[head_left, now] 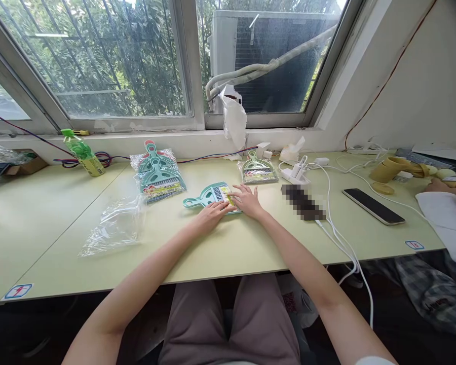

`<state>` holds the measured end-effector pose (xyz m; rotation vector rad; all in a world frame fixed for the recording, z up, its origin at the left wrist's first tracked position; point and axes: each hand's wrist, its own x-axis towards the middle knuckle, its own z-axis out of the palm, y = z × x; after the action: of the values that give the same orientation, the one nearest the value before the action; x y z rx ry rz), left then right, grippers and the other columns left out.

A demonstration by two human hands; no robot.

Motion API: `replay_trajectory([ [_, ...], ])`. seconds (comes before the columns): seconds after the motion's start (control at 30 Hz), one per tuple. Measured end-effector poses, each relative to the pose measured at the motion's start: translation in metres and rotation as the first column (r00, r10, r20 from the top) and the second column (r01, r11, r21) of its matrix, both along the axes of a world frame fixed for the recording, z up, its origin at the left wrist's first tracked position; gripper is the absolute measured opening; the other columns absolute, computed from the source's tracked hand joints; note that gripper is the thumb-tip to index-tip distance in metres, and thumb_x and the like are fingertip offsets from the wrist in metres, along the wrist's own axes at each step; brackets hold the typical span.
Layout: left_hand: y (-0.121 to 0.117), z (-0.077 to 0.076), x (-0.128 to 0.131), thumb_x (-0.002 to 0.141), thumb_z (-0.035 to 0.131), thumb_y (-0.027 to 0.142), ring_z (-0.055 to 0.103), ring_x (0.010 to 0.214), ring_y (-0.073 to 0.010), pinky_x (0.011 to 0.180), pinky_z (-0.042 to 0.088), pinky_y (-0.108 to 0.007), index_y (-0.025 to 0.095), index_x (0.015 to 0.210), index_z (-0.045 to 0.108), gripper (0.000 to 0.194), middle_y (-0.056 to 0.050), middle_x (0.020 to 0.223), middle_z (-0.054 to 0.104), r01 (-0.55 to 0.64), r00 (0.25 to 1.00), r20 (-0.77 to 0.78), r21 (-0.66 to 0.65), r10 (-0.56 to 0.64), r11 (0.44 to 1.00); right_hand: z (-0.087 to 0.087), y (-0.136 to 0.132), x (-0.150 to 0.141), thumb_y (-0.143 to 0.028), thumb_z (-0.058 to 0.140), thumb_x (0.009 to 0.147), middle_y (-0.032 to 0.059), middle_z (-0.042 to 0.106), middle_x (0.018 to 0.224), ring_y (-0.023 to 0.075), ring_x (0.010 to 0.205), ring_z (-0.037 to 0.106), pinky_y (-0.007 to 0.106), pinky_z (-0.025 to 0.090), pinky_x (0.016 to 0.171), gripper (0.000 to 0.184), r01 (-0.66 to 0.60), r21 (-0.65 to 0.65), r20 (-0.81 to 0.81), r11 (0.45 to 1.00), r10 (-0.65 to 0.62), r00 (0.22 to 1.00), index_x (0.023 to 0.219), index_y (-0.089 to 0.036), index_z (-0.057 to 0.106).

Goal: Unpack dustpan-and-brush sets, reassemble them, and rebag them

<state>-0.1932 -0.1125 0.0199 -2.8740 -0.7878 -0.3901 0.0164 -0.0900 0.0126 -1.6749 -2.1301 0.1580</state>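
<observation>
A small teal dustpan with a printed label [210, 195] lies flat on the pale green table [228, 243] in front of me. My left hand [212, 212] rests on its near edge, fingers stretched flat against it. My right hand [246, 199] lies on its right end, fingers spread and pressing down. Neither hand is closed round anything.
An empty clear plastic bag [112, 225] lies to the left. Bagged teal dustpan sets [157, 175] sit behind it, another bagged one [257, 170] at centre back. A green bottle [82, 152] lies by the sill. A phone [373, 206], chargers and white cables [338, 228] lie right. Another person's sleeve [446, 223] is far right.
</observation>
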Motion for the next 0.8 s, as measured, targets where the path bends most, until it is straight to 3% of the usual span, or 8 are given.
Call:
replay_trajectory([
  [0.17,0.0051,-0.0055,-0.0012,0.091,0.038,0.008,0.034,0.139,-0.0237,0.108,0.033,-0.043,0.022,0.136,0.047,0.048,-0.012,0.149,0.040,-0.008,0.999,-0.043,-0.001,0.008,1.000,-0.0051,0.0019,-0.0006,-0.046,0.027,0.099,0.0008,0.035,0.152,0.0294,0.144,0.019,0.074,0.001,0.107,0.044,-0.036,-0.103,0.024,0.994,0.039,0.999,0.137,-0.040,0.046],
  [0.43,0.0060,-0.0047,-0.0007,0.095,0.034,0.014,0.037,0.137,-0.0231,0.106,0.038,-0.043,0.021,0.135,0.049,0.043,-0.011,0.147,0.043,0.010,1.000,0.020,0.001,-0.010,1.000,-0.0045,0.0030,-0.0007,-0.052,0.020,0.098,0.0009,0.029,0.155,0.0288,0.146,0.013,0.073,-0.002,0.107,0.049,-0.035,-0.156,0.013,0.987,0.038,0.999,0.142,-0.041,0.038],
  [0.67,0.0007,0.0014,-0.0001,0.098,0.033,0.020,0.049,0.126,-0.0217,0.099,0.043,-0.040,0.022,0.136,0.049,0.042,-0.011,0.139,0.052,-0.062,0.998,-0.004,0.001,0.062,0.998,0.0022,-0.0014,-0.0026,-0.044,0.025,0.099,0.0004,0.042,0.148,0.0247,0.141,0.026,0.068,0.000,0.111,0.044,0.005,-0.037,-0.035,0.999,-0.006,0.999,0.135,-0.037,0.050],
  [0.8,0.0021,0.0000,-0.0009,0.097,0.033,0.021,0.048,0.127,-0.0217,0.101,0.041,-0.040,0.022,0.138,0.047,0.043,-0.012,0.139,0.052,-0.067,0.998,0.005,0.002,0.067,0.998,-0.0011,-0.0001,-0.0023,-0.038,0.032,0.098,0.0009,0.048,0.143,0.0258,0.138,0.031,0.070,0.000,0.110,0.039,-0.022,-0.059,-0.009,0.998,0.021,1.000,0.130,-0.037,0.055],
])
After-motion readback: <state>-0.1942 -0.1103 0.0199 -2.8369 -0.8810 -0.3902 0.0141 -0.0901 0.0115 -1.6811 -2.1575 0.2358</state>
